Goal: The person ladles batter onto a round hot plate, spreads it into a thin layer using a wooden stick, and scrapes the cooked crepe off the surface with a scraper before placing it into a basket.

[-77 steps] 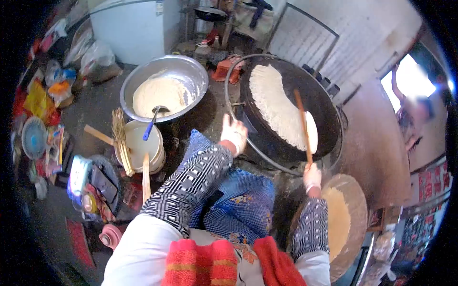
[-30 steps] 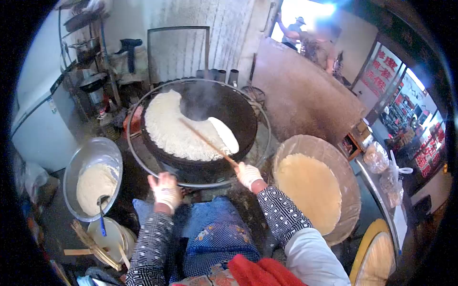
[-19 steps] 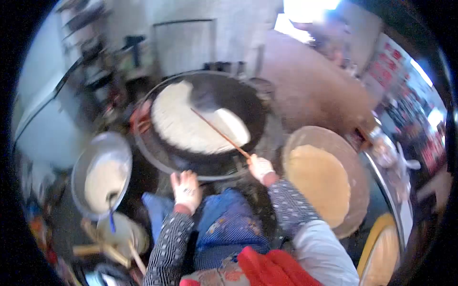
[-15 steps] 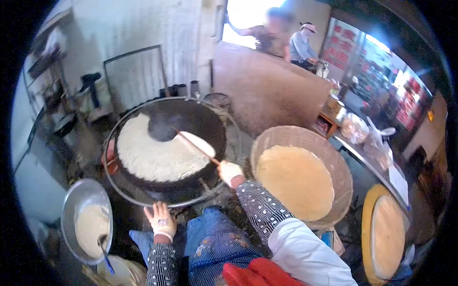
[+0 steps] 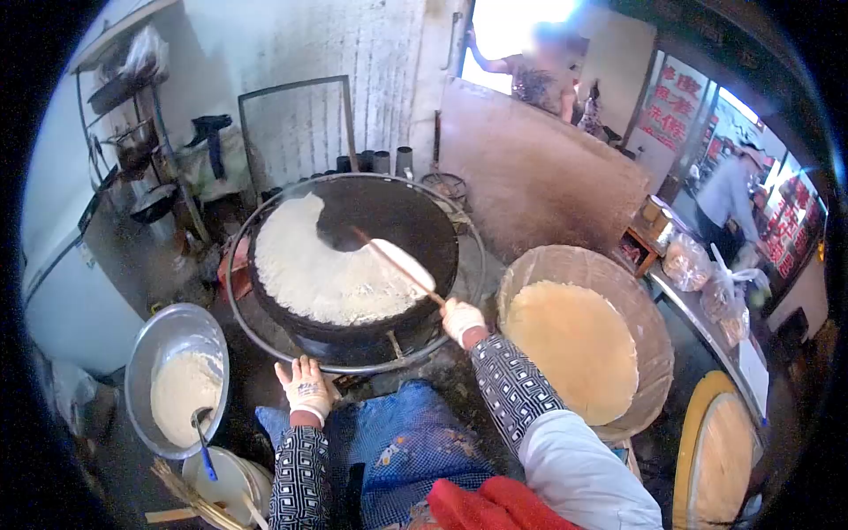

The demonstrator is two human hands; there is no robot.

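My right hand point(image 5: 463, 320), in a pale glove, is closed round the handle of a wooden batter spreader point(image 5: 408, 276). The spreader lies over a large round black griddle point(image 5: 397, 199), at the right edge of the white batter point(image 5: 327, 274). That batter covers the left and front of the griddle, and the dark surface shows at the back right. My left hand point(image 5: 306, 387), gloved too, has its fingers spread. It is by the front of the metal ring point(image 5: 237, 300) around the griddle; whether it touches the ring I cannot tell.
At the left a metal basin point(image 5: 146, 353) holds batter and a blue-handled ladle point(image 5: 205, 450), above a white bucket point(image 5: 231, 495). Right of the griddle, a wide basket point(image 5: 658, 353) contains a round tan flatbread point(image 5: 574, 349). Plastic bags point(image 5: 724, 296) sit on the counter; people stand beyond it.
The camera view has swung left, so the scene sits further right. The spreader stays in my right hand at the batter's edge. A person in a light shirt has moved right in the background.
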